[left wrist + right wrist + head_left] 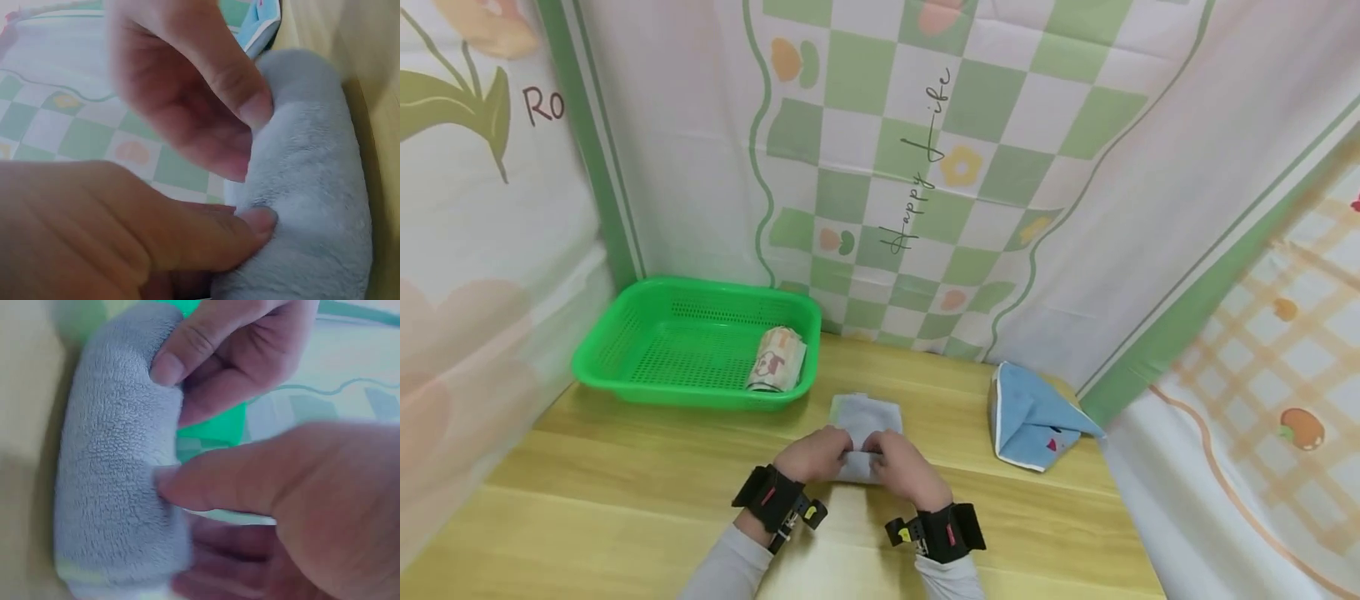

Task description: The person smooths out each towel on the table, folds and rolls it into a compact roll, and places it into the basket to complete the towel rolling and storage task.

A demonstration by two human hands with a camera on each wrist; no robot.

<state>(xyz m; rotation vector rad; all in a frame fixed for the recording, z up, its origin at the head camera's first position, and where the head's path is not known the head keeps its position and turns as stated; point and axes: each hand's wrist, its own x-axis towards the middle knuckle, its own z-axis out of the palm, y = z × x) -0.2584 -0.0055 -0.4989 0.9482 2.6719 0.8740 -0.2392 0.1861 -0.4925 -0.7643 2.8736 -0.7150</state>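
Observation:
A grey fleecy towel [867,423] lies on the wooden table, its near end rolled into a thick roll [119,481]. Both hands hold that roll side by side. My left hand [817,454] grips it with thumb [250,225] pressed into the fleece [306,206] and fingers curled over the top. My right hand [901,463] grips the same roll, thumb [206,481] against it and fingers behind. The far part of the towel is still flat beyond the hands.
A green perforated basket [647,333] stands at the back left with a rolled patterned towel [777,360] inside. A folded blue cloth [1037,417] lies at the right near the wall. Patterned sheets close in the table on three sides.

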